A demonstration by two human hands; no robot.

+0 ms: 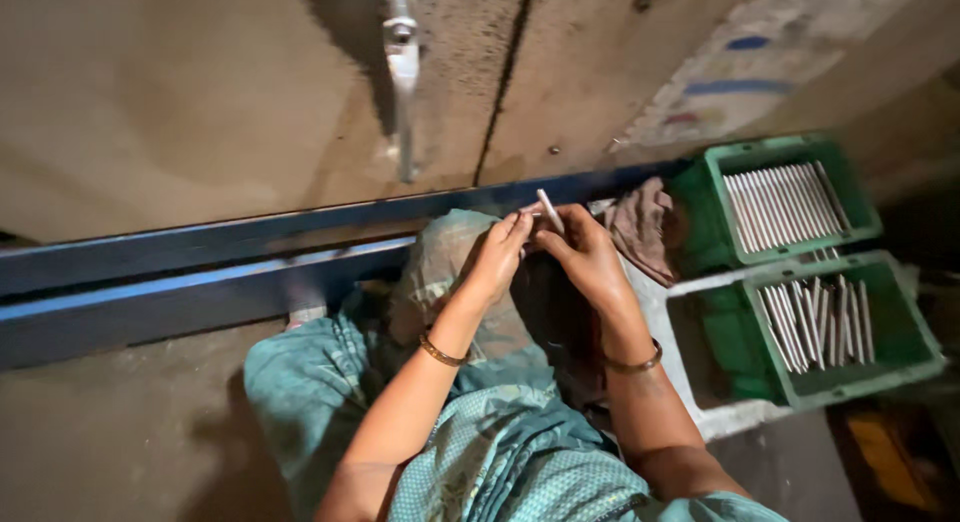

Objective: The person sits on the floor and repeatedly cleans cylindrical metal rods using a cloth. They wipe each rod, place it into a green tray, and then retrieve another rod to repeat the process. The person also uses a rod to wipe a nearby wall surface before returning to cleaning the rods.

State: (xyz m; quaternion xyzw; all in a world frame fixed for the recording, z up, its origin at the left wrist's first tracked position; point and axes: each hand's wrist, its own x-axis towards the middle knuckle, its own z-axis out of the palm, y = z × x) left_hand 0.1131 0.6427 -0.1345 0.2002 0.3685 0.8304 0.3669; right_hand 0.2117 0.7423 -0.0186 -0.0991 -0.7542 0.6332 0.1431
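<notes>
Head view: left hand (497, 254) and right hand (583, 252) pinch 1 white stick (550, 211); 2 green crates (790, 207) sit right.

Bare concrete floor (120, 442) with two green crates (790, 197) and blue beam (150, 282).

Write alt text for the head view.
Both hands, left hand and right hand, pinch a thin white stick above a teal-clothed lap. To the right, two green crates hold rows of similar white sticks.
</notes>
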